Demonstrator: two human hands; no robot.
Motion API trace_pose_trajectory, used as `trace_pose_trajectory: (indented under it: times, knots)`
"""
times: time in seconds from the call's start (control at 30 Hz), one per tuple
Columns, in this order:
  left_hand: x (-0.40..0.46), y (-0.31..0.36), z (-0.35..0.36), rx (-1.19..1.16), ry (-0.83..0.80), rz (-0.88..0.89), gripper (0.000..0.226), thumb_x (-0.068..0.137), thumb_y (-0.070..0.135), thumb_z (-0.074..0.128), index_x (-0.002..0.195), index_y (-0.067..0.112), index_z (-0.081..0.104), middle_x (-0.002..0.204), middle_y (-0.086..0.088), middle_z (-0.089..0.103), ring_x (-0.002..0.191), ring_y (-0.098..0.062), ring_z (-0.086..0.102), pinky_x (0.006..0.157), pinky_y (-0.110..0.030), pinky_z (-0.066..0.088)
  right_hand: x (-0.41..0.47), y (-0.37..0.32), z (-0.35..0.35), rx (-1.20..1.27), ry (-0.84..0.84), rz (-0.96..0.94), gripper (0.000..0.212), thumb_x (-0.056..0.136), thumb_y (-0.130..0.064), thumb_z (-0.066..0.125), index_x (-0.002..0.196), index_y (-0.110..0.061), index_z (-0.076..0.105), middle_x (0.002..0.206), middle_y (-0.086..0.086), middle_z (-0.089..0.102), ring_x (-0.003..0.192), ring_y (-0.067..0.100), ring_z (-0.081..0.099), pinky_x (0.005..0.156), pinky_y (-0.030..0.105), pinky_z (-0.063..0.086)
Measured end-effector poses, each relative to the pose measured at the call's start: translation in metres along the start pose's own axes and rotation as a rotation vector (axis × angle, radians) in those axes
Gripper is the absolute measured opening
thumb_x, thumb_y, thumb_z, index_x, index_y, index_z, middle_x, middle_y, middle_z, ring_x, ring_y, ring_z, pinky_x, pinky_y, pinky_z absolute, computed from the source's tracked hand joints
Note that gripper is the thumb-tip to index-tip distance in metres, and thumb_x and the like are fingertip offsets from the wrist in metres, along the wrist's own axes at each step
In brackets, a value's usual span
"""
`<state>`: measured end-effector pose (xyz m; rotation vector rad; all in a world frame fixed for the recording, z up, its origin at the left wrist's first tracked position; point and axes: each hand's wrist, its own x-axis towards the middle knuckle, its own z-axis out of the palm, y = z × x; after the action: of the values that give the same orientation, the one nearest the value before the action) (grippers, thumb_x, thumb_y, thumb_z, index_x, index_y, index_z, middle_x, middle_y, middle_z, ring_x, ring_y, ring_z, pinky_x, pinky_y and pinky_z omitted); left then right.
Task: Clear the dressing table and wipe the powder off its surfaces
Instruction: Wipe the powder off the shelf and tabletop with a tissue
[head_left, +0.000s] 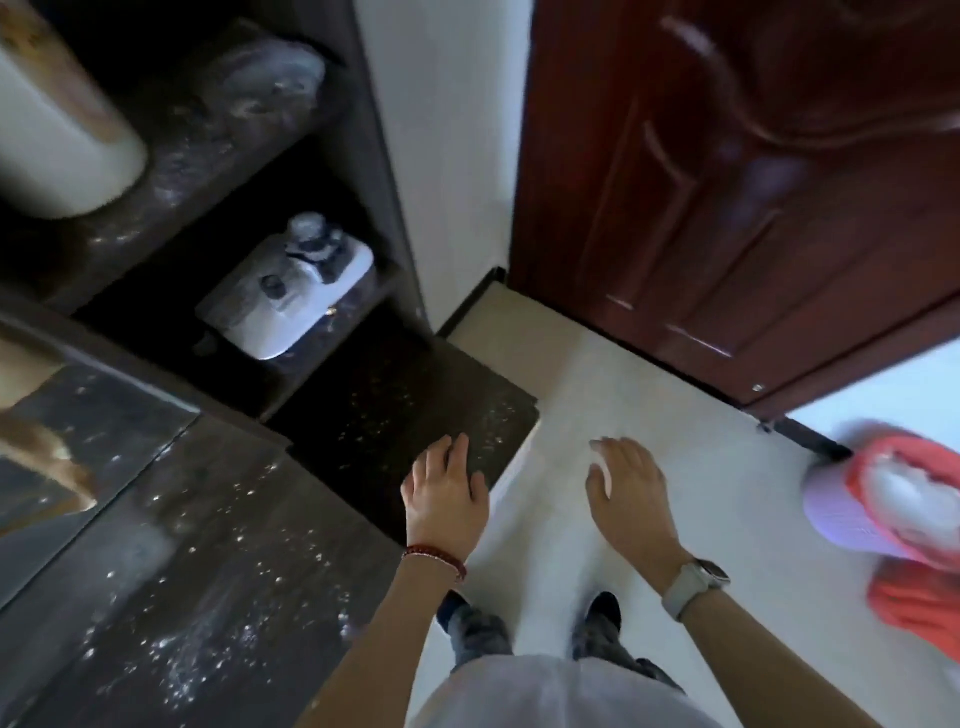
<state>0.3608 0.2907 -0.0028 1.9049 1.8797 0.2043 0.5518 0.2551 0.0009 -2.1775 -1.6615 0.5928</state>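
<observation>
The dark wooden dressing table (218, 582) fills the lower left, its top speckled with white powder. A lower side surface (395, 415) is dusted too. My left hand (445, 493) hovers over that lower surface's near edge, fingers apart and empty, with a red bead bracelet on the wrist. My right hand (626, 491) hangs over the pale floor, fingers apart and empty, a watch on its wrist. On a shelf sits a white tray (260, 322) holding small bottles. A white cylinder (57, 150) stands on the upper shelf. A plastic-wrapped item (265, 83) lies behind it.
A mirror (67, 447) leans at the left of the tabletop. A dark red door (727, 182) stands ajar ahead. At the right edge, a lilac basin (841, 514) holds orange cloth (914, 597) on the pale floor (597, 374). My feet stand below.
</observation>
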Motion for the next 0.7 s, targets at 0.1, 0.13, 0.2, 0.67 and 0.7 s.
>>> trace_pose_trajectory:
  times: [0.1,0.13,0.2,0.67,0.7]
  knots:
    - [0.0,0.061,0.028,0.122,-0.11,0.17,0.047,0.092,0.032,0.04,0.136,0.018,0.035,0.145,-0.005,0.033,0.131,-0.024,0.03,0.106,-0.041,0.028,-0.02,0.062,-0.032,0.003,0.064,0.126,0.032,0.09,-0.015,0.048,0.121,-0.009,0.054,0.125,0.01,0.058,0.127,0.029,0.042,0.106,0.044,0.032]
    - [-0.002,0.085,0.039,0.145,-0.143,0.227,0.046,0.092,0.032,0.04,0.136,0.018,0.035,0.145,-0.005,0.033,0.13,-0.024,0.031,0.105,-0.041,0.028,-0.028,0.085,-0.044,0.007,0.083,0.174,0.032,0.091,-0.016,0.047,0.122,-0.01,0.054,0.125,0.009,0.058,0.127,0.028,0.042,0.106,0.043,0.031]
    - [-0.009,0.139,0.067,0.162,-0.2,0.331,0.045,0.092,0.03,0.039,0.135,0.018,0.036,0.144,-0.005,0.034,0.128,-0.024,0.034,0.104,-0.039,0.029,-0.048,0.136,-0.069,0.036,0.134,0.267,0.031,0.09,-0.016,0.048,0.12,-0.011,0.056,0.123,0.009,0.06,0.124,0.028,0.045,0.104,0.042,0.033]
    - [-0.13,0.517,0.267,0.361,-0.476,1.084,0.042,0.091,0.032,0.039,0.132,0.021,0.04,0.133,-0.001,0.048,0.12,-0.02,0.042,0.094,-0.034,0.034,-0.211,0.441,-0.22,0.2,0.462,0.968,0.031,0.09,-0.014,0.048,0.12,-0.008,0.055,0.122,0.012,0.058,0.114,0.032,0.05,0.095,0.04,0.04]
    - [-0.133,0.536,0.279,0.375,-0.481,1.115,0.042,0.091,0.032,0.039,0.131,0.021,0.041,0.133,-0.001,0.048,0.12,-0.02,0.042,0.093,-0.033,0.034,-0.217,0.456,-0.225,0.207,0.486,1.006,0.031,0.09,-0.013,0.048,0.121,-0.008,0.054,0.122,0.012,0.058,0.115,0.031,0.05,0.096,0.04,0.039]
